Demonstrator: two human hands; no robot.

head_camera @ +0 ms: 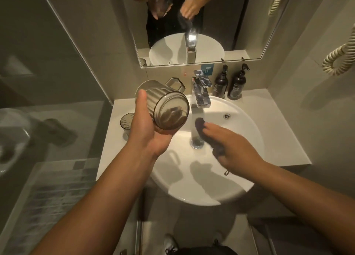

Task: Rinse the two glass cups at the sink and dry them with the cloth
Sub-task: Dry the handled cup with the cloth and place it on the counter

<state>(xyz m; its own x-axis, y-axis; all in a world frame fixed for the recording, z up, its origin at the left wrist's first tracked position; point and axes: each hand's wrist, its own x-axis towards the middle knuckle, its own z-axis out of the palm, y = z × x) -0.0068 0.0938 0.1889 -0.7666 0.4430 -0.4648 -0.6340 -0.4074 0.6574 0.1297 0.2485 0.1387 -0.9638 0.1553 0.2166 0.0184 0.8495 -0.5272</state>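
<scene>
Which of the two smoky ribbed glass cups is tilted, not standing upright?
The handled smoky glass cup in the left hand; the other glass cup stands upright on the counter.

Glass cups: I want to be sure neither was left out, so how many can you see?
2. One glass cup is tilted in the left hand beside the tap. The other cup stands on the counter, partly hidden behind that hand.
</scene>
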